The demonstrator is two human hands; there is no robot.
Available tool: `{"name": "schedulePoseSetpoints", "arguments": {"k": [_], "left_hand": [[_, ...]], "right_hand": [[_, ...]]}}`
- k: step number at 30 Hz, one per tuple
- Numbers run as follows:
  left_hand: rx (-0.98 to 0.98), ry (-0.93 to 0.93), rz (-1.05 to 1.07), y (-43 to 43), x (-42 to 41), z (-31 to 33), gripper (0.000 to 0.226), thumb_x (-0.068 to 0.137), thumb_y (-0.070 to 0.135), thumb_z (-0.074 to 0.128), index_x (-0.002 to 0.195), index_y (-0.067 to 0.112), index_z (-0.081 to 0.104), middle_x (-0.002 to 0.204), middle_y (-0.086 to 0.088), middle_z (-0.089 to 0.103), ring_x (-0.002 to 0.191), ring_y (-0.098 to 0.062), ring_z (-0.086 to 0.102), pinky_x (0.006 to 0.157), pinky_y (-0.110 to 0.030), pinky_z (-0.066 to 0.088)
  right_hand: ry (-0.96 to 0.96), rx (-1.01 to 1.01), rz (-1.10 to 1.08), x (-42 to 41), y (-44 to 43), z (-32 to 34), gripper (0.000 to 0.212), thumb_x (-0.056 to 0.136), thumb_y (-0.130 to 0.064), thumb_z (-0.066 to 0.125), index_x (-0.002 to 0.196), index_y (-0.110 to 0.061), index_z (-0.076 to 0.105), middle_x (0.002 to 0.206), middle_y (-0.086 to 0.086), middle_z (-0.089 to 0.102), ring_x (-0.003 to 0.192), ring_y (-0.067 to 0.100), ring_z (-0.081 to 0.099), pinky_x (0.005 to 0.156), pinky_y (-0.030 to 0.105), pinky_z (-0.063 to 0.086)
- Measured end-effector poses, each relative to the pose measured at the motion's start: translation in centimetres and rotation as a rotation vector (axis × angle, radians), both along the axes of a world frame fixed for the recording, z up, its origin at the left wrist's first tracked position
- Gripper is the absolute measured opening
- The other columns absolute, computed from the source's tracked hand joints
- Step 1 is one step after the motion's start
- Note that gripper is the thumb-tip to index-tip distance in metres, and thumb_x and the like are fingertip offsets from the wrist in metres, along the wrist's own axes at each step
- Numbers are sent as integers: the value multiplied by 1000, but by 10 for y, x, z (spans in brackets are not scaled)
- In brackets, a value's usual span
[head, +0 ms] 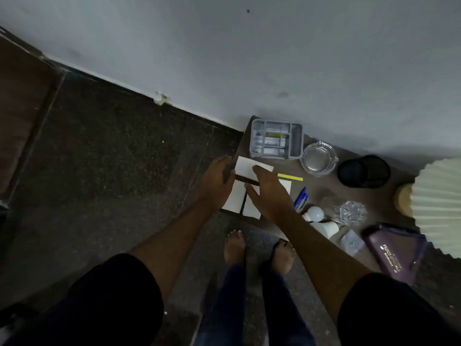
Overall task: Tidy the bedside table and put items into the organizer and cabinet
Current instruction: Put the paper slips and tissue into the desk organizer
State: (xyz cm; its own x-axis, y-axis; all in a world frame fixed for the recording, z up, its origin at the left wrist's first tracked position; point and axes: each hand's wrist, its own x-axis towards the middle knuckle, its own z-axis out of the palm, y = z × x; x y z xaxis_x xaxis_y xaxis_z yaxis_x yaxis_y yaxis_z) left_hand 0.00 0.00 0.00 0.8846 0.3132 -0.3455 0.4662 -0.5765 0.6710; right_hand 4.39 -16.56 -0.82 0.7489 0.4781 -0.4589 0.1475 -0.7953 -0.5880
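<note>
At the bedside table's (321, 189) left end, both hands work over a cluster of white cards (243, 166) lying flat with dark gaps between them. Left hand (217, 181) sits on the table's left edge, fingers near-straight and together against the cards' left side, thumb at the card edge; no clear pinch visible. Right hand (269, 193) lies flat on top of the cards, fingers straight and together, thumb spread toward 9 o'clock. Grey compartment organizer (277, 141) is at 12 o'clock from the hands, on the far-left corner against the wall (274, 58), some items already in its slots, too blurred to name. Open room: bare dark speckled floor (112, 158) from 7 to 10 o'clock off the left edge; the front edge runs by the person's bare feet (234, 245). Rightward is crowded: yellow strip (290, 177) just beside the right hand at 2 o'clock, blue pens (300, 198) at 3, glass ashtray (319, 158) touching or just beside the organizer, black cup (364, 171) beyond it. White bulbs (315, 213) and a cut-glass piece (351, 212) are at 4 o'clock, purple pouch (394, 248) near the front edge, pleated lampshade (439, 196) at the far right. Dim light, grey wall, dark brown tabletop.
</note>
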Motion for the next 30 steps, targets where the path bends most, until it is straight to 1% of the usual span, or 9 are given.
{"name": "schedulePoseSetpoints", "arguments": {"k": [3,6,10,13,16,18,24,27,30], "left_hand": [[-56,33,162,-2,5,-7,40,99,16,59,137,5,57,137,-13,60,126,-24,57,102,-22,39],[-98,69,187,-6,12,-16,35,98,16,61,132,8,62,130,-12,64,118,-24,61,100,-35,49],[-82,137,152,-4,20,-33,32,97,22,61,127,12,65,123,-8,68,111,-22,65,92,-32,51],[-149,176,217,-1,24,-44,29,97,23,62,123,12,67,118,-8,70,105,-21,67,85,-31,52],[-209,243,276,6,31,-53,28,95,22,65,119,8,68,115,-12,71,102,-23,68,90,-41,57],[-248,288,289,11,35,-57,30,95,22,65,121,6,69,116,-14,72,103,-27,70,94,-46,57],[-380,349,371,24,45,-66,35,95,21,67,125,2,67,121,-17,70,106,-28,70,90,-39,58],[-370,365,368,28,48,-69,37,93,19,69,124,0,66,121,-18,69,108,-30,69,90,-40,59],[-338,328,385,30,48,-72,30,91,14,72,117,-1,69,116,-16,70,106,-28,69,81,-31,58]], "right_hand": [[-86,-24,-32,6,3,-10,53,102,-37,52,147,-10,45,149,10,51,138,25,46,114,36,37],[-150,-59,-57,13,5,-20,46,101,-30,55,142,-7,52,143,14,56,134,29,50,113,38,39],[-192,-60,1,14,9,-29,40,100,-22,57,136,-4,58,135,17,62,126,33,57,108,41,43],[-182,-60,82,7,12,-40,42,100,-19,55,140,-4,54,140,17,58,130,32,54,110,40,42],[-168,-64,77,5,13,-51,45,101,-20,54,144,-5,50,144,16,54,135,30,50,112,39,40],[-175,-56,79,5,14,-55,46,101,-21,54,144,-4,50,144,16,54,135,30,49,112,40,40],[-184,-5,145,8,24,-56,47,102,-22,54,144,-4,50,145,16,54,137,29,48,116,39,36],[-174,24,149,10,29,-55,46,102,-22,54,144,-5,50,146,15,53,138,29,47,117,38,34],[-165,47,128,10,29,-54,46,101,-21,56,144,-6,51,145,14,54,137,28,48,117,38,34]]}}
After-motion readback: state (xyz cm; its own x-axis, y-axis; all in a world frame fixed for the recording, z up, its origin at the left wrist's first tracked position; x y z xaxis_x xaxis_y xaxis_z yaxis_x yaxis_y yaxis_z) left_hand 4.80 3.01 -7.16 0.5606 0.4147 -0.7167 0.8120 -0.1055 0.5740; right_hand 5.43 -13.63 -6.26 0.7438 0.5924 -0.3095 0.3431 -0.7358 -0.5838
